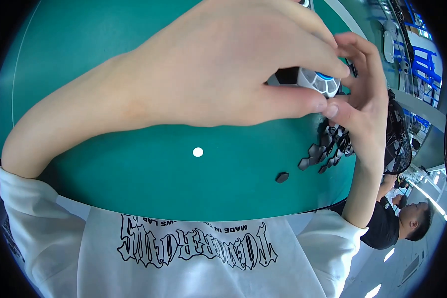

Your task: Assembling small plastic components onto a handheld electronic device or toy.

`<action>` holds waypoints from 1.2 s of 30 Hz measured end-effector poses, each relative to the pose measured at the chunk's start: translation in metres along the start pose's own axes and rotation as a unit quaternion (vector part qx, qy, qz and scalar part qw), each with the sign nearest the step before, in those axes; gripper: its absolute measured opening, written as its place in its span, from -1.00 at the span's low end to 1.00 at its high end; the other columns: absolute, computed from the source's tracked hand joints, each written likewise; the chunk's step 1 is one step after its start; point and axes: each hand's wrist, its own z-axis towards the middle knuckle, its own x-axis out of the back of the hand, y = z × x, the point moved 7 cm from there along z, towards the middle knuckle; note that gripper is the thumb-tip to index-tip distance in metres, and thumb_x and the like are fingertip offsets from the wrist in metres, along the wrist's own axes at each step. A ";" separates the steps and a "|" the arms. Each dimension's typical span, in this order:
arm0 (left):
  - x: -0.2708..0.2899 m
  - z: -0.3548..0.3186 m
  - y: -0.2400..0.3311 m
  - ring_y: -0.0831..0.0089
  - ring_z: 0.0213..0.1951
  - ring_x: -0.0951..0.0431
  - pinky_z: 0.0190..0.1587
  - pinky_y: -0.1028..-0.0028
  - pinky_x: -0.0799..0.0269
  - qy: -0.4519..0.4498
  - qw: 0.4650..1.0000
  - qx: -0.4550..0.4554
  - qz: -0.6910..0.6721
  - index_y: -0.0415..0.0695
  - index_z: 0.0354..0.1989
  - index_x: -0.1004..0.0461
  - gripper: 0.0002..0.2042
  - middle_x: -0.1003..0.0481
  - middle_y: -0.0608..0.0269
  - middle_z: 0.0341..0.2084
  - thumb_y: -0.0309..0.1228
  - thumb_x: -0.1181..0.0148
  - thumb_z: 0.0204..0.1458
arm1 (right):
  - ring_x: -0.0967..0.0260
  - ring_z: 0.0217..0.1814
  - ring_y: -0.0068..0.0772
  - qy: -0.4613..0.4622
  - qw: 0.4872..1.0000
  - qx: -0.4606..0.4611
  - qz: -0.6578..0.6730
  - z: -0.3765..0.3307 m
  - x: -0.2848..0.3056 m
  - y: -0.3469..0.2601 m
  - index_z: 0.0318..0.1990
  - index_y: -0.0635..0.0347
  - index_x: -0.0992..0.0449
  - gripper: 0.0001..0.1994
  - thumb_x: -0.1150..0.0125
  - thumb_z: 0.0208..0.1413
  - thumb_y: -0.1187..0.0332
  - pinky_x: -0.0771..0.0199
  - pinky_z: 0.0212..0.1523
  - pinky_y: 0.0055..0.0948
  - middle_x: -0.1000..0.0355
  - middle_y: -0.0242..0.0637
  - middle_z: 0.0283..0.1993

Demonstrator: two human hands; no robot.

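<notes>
Head view: the left hand [243, 62] reaches across the upper middle of the frame, its thumb and fingers curled around a faceted object [313, 82] in the upper right. The object shows a black side, pale grey facets and a bright blue part; the fingers hide much of it. The right hand [365, 94] comes up along the right of the frame, fingers bent and thumb tip close against the left thumb tip; whether it pinches anything, I cannot tell. Beneath and beside the right hand, small black pieces [314, 151] lie heaped on the green table [149, 159], with a single piece [282, 177] apart, right of the lower middle. A white dot [197, 152] sits near the centre. At the right edge are a black mesh item [396, 131], blue frames [424, 64] and, lower, another person [385, 226] in black. A white shirt [198, 278] fills the lower middle.
</notes>
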 end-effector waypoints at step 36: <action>0.027 0.006 0.005 -0.08 0.10 -0.58 0.09 0.10 -0.54 -0.143 0.987 -0.034 -0.065 -0.11 -0.03 -0.66 -0.57 -0.54 -0.08 0.13 -0.38 -0.42 -0.17 | -0.42 -0.38 -0.48 0.074 0.856 0.208 -0.467 0.038 0.096 0.037 -0.20 0.28 -0.61 -0.83 -0.39 0.06 0.45 -0.41 -0.34 -0.48 -0.50 -0.30 -0.35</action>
